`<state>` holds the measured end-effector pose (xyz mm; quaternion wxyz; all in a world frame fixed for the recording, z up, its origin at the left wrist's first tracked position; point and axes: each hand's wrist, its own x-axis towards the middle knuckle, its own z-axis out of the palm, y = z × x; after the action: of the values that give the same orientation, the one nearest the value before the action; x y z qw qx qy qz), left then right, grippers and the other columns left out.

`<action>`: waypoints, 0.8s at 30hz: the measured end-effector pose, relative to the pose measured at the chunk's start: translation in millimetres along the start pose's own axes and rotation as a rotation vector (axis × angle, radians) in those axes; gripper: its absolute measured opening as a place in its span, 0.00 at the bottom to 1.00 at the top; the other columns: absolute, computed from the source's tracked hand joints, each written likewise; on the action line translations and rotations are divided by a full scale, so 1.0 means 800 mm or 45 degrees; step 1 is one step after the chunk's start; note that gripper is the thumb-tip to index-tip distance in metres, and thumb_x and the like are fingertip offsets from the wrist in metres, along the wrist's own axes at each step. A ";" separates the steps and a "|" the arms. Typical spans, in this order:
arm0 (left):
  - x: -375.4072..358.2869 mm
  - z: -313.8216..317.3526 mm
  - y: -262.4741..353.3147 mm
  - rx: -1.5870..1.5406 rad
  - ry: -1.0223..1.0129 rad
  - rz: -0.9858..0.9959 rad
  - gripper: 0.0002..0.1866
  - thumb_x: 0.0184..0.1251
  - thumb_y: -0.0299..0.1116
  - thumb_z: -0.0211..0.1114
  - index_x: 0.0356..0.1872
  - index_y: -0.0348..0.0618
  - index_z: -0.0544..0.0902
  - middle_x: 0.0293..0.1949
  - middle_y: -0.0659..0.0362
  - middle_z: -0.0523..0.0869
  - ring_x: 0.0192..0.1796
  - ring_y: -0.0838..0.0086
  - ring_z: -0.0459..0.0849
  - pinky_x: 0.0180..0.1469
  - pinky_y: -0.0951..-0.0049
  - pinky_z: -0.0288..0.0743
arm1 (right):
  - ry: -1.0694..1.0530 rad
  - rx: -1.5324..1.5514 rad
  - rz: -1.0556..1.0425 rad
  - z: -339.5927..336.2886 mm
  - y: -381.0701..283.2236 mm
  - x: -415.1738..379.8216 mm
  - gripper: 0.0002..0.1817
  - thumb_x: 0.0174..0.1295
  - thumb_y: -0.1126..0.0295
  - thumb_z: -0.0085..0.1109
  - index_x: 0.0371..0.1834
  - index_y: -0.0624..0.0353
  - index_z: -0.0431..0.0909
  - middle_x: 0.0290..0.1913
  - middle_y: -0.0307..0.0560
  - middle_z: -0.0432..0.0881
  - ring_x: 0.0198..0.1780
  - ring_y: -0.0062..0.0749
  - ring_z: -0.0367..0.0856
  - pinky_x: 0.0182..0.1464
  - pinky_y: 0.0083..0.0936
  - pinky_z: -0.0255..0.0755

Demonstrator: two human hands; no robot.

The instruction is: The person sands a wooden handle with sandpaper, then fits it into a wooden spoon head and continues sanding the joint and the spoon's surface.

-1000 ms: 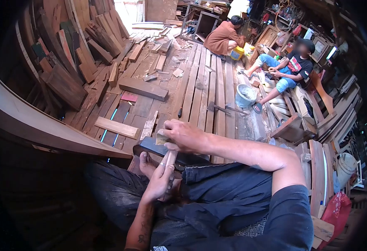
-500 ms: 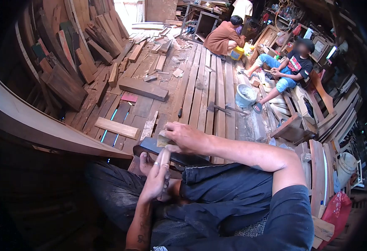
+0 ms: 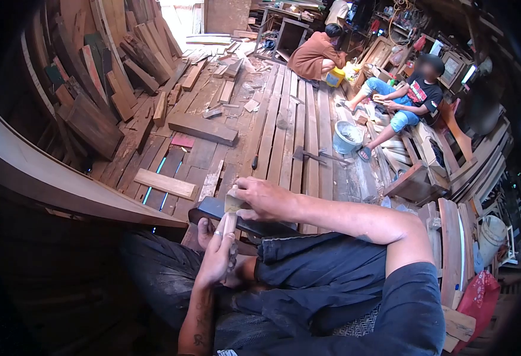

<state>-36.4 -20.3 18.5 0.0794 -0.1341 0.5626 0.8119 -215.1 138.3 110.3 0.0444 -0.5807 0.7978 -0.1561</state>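
Observation:
My left hand, with a ring on one finger, is closed round a small pale wooden piece above my bent legs. Just beyond it, my right hand pinches a yellowish folded sheet, which looks like sandpaper, close to the upper end of the wooden piece. Under both hands lies a dark, flat-topped block, partly hidden by them. My bare foot rests beside the block.
Beyond the block, a screwdriver-like tool, a hatchet and a bucket are on the plank floor. One person sits at the right; another crouches farther back. Boards lean at the left.
My right hand and the sheet have shifted slightly, and my left hand has moved a little lower. The seated person's hands have moved slightly.

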 end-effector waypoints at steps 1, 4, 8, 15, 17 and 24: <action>-0.005 0.007 0.007 0.038 -0.003 0.007 0.28 0.90 0.37 0.53 0.86 0.47 0.64 0.29 0.69 0.75 0.22 0.85 0.70 0.22 0.81 0.65 | -0.013 0.014 0.005 -0.001 -0.001 0.004 0.31 0.67 0.58 0.73 0.67 0.68 0.78 0.54 0.63 0.79 0.59 0.61 0.82 0.62 0.49 0.79; -0.006 0.020 0.002 0.158 -0.133 0.047 0.28 0.90 0.37 0.53 0.85 0.46 0.65 0.29 0.69 0.74 0.22 0.85 0.70 0.22 0.81 0.64 | -0.051 0.029 0.019 -0.006 -0.006 0.009 0.31 0.67 0.58 0.73 0.66 0.68 0.78 0.54 0.62 0.79 0.58 0.61 0.82 0.62 0.49 0.79; -0.002 0.005 0.008 0.020 -0.011 -0.014 0.29 0.90 0.36 0.52 0.86 0.47 0.63 0.29 0.69 0.75 0.23 0.84 0.71 0.22 0.81 0.66 | -0.044 -0.006 0.029 -0.003 -0.004 -0.001 0.31 0.66 0.59 0.74 0.67 0.68 0.78 0.54 0.63 0.79 0.59 0.61 0.82 0.62 0.48 0.79; 0.002 0.000 0.000 0.046 -0.017 -0.058 0.30 0.90 0.36 0.52 0.88 0.49 0.60 0.28 0.69 0.74 0.22 0.84 0.71 0.21 0.80 0.65 | 0.013 -0.019 -0.018 0.005 -0.004 0.004 0.32 0.65 0.59 0.74 0.68 0.68 0.78 0.55 0.63 0.79 0.59 0.61 0.82 0.62 0.47 0.80; -0.003 0.002 0.005 -0.002 0.016 -0.064 0.31 0.90 0.35 0.51 0.88 0.49 0.59 0.28 0.69 0.74 0.22 0.84 0.71 0.21 0.80 0.66 | -0.028 -0.021 -0.003 0.005 -0.007 0.002 0.33 0.65 0.59 0.74 0.69 0.67 0.78 0.55 0.63 0.79 0.59 0.60 0.82 0.62 0.47 0.80; -0.016 0.008 0.023 -0.018 -0.008 0.039 0.30 0.90 0.34 0.50 0.87 0.45 0.60 0.27 0.69 0.73 0.21 0.85 0.70 0.21 0.80 0.66 | 0.088 0.015 -0.007 -0.007 -0.014 0.008 0.35 0.65 0.57 0.74 0.71 0.66 0.78 0.54 0.62 0.79 0.58 0.60 0.83 0.62 0.48 0.80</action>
<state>-30.1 -21.0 41.3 0.0676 -0.1236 0.5586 0.8174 -208.2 129.9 120.2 0.0200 -0.5769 0.7963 -0.1810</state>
